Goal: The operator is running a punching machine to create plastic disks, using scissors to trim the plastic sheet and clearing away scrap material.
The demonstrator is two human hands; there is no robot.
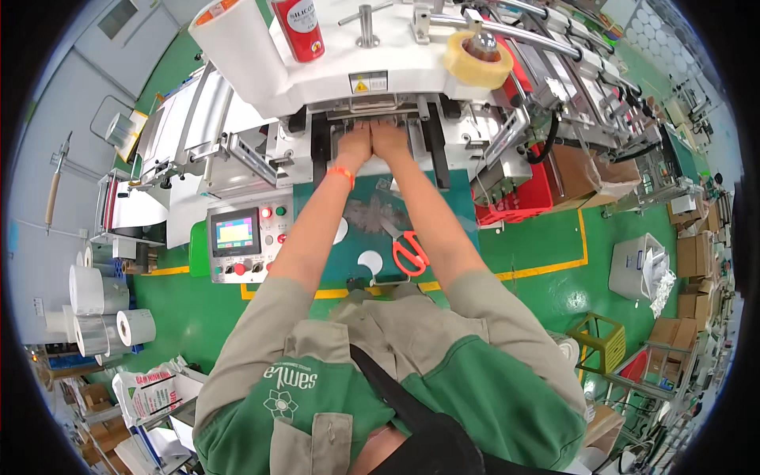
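Both my arms stretch forward into the opening under the head of a white machine (336,89). My left hand (355,145), with an orange band (343,176) at its wrist, lies side by side with my right hand (389,141). Their thumb sides touch or nearly touch. The fingers of both hands go in under the machine's front bar, so their shape and anything between them are hidden. Below my wrists is a dark green work surface (305,207). On it, between my forearms, lie orange-handled scissors (411,255) and a white round piece (370,262).
A control panel (244,242) with a lit screen stands left of my arms. On the machine top are a red can (299,30), a white roll (237,55) and a tape roll (478,62). To the right are a red crate (518,198) and a cardboard box (594,178).
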